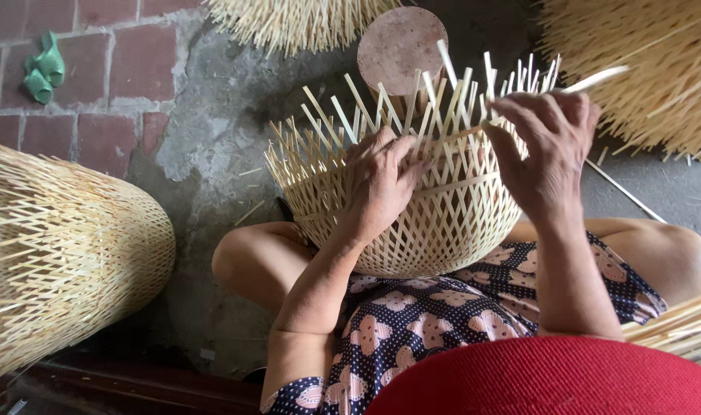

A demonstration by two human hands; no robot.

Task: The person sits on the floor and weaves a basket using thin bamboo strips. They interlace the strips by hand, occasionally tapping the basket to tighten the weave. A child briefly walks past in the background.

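**A:** What have I got in view?

**B:** A half-woven bamboo basket (412,207) resting in the lap, between the knees, its open lattice wall facing the camera and loose strip ends standing up all around the rim.

**A:** From here I read the left hand (381,180) as lying flat on the wall, fingers together and curled over the top edge, pressing the weave rather than pinching anything. Agree?

**B:** Yes. The right hand (546,150) is at the rim on the far side, fingers closed on a flat bamboo strip (596,79) that pokes out past the knuckles to the right.

**A:** To do this bit well, I'd say keep the left hand firm so the lattice doesn't spring open, and feed the strip along the rim at a shallow angle so it doesn't kink or split.

**B:** Fair judgement. Watch the upright ends near the right hand; they're crowded, and the strip could snag.

**A:** Anything else about?

**B:** A finished basket (66,253) lies on its side to the left, a round stool (400,46) stands just behind the work, and green sandals (44,73) sit on the brick floor (127,61).
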